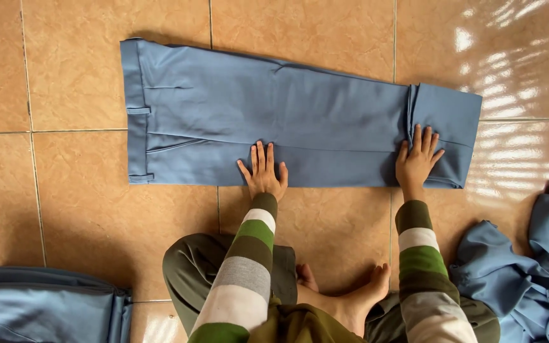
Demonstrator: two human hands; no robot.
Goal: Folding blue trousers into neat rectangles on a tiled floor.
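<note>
Blue trousers (pixel 274 121) lie flat on a tan tiled floor (pixel 84 209), stretched sideways across the upper half of the view from a head-worn camera looking down. Their waistband, with belt loops, is at the left end. At the right end the leg bottoms are folded back over themselves, making a short doubled flap. The legs lie one on top of the other, with a long crease running along their length.

Both of the person's hands rest palm down on the near edge of the trousers. The left hand (pixel 263 173) presses near the middle of the garment, its fingers (pixel 260 154) spread and pointing away from the body. The right hand (pixel 417 160) lies on the folded flap at the right end, just beside the fold line, its fingers (pixel 424 138) also spread flat. Neither hand pinches the cloth.

Sleeves striped in green, white and grey cover both forearms. The person sits on the floor in olive trousers, one bare foot (pixel 357 298) showing between the arms.

A folded stack of blue cloth (pixel 46 305) sits at the lower left corner, well apart from the trousers. A crumpled heap of blue garments (pixel 528 273) lies at the lower right, near the right sleeve.
</note>
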